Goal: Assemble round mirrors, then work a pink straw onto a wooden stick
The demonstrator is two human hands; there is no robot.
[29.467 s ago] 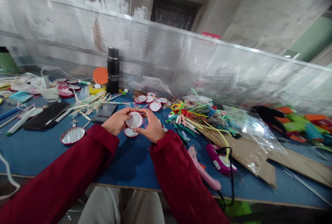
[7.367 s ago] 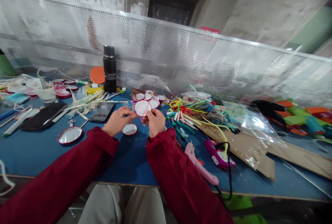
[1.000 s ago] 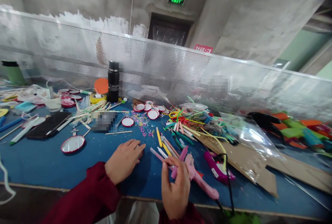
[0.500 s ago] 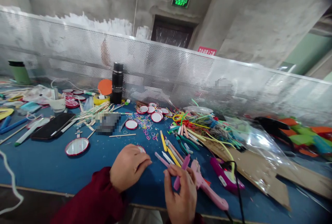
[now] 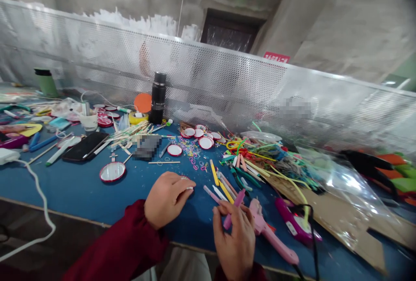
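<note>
My left hand [image 5: 167, 197] lies palm down on the blue table [image 5: 81, 185], fingers together and curled over a small round mirror that is almost wholly hidden. My right hand [image 5: 234, 236] pinches a pink stick [image 5: 234, 206] between thumb and fingers, just above the table. Several coloured sticks [image 5: 221, 183], yellow, white and pink, lie fanned out right in front of it. A pink glue gun [image 5: 269, 235] rests close to the right of that hand.
A red-rimmed mirror [image 5: 112, 171] and a black phone [image 5: 85, 145] lie left. Small round mirrors [image 5: 199, 133], loose coloured bands [image 5: 191, 153], a black flask [image 5: 157, 98], a magenta glue gun [image 5: 294, 224], cardboard [image 5: 328, 211] and a perforated metal screen [image 5: 227, 86] fill the rest.
The round mirror once held up in both hands now lies under my left hand on the table. My right hand has picked up a pink stick. The view has swung left.
</note>
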